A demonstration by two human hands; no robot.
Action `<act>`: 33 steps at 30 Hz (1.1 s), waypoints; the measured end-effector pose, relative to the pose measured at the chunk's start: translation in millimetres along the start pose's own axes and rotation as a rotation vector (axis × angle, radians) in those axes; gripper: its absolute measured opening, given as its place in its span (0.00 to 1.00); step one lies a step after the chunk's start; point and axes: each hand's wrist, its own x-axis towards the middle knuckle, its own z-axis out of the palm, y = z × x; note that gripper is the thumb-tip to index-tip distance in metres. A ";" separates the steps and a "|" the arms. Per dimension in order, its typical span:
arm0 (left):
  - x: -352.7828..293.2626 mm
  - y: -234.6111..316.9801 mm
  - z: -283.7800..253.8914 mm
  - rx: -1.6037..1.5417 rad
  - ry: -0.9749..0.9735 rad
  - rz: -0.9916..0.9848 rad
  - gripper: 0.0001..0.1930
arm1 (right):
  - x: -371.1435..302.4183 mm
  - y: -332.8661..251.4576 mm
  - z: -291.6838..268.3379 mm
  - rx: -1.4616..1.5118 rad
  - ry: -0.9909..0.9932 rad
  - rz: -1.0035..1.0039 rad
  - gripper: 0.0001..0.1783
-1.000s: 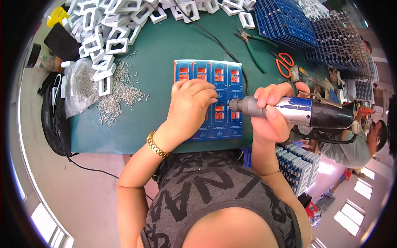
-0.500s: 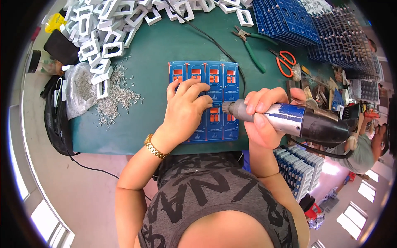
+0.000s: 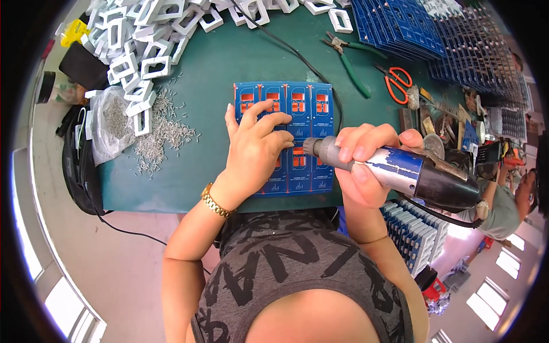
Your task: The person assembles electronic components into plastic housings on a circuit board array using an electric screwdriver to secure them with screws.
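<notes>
A blue circuit board panel (image 3: pixel 300 178) with red windows lies flat on the green table near its front edge. My left hand (image 3: pixel 251 150) rests over the panel's left part with its fingers spread, hiding some of the board. Whether something small sits at its fingertips cannot be made out. My right hand (image 3: pixel 366 166) grips a power screwdriver (image 3: pixel 400 170) with a silver-blue body and black rear end. The tool is held nearly level, its grey nose pointing left over the panel's right half, close to my left fingertips. The tip of a bit is not visible.
White plastic frames (image 3: pixel 154 46) are heaped at the far left, beside loose screws (image 3: pixel 163 134) and a plastic bag (image 3: pixel 114 123). Green-handled pliers (image 3: pixel 353 71), orange-handled scissors (image 3: pixel 396 83) and stacked blue boards (image 3: pixel 394 28) lie far right. A black cable (image 3: pixel 286 48) crosses the table.
My left fingers have spread and lifted slightly, the little-finger side moving outward. The screwdriver's nose has shifted slightly left, toward my left fingertips. The view has moved a little.
</notes>
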 end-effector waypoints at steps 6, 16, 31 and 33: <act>0.3 -2.6 -1.3 -0.044 0.000 -0.016 0.03 | 4.1 1.2 1.7 -0.003 -0.059 0.016 0.37; -2.6 -4.5 -2.5 -0.092 0.003 -0.013 0.04 | 10.7 4.6 13.3 -0.090 -0.155 0.015 0.37; -11.8 -92.3 -75.0 0.411 -0.063 -0.592 0.08 | 31.4 15.9 28.9 -0.199 -0.219 -0.002 0.33; -16.3 -93.7 -69.3 0.450 -0.022 -0.536 0.06 | 35.2 16.8 30.8 -0.202 -0.232 0.018 0.33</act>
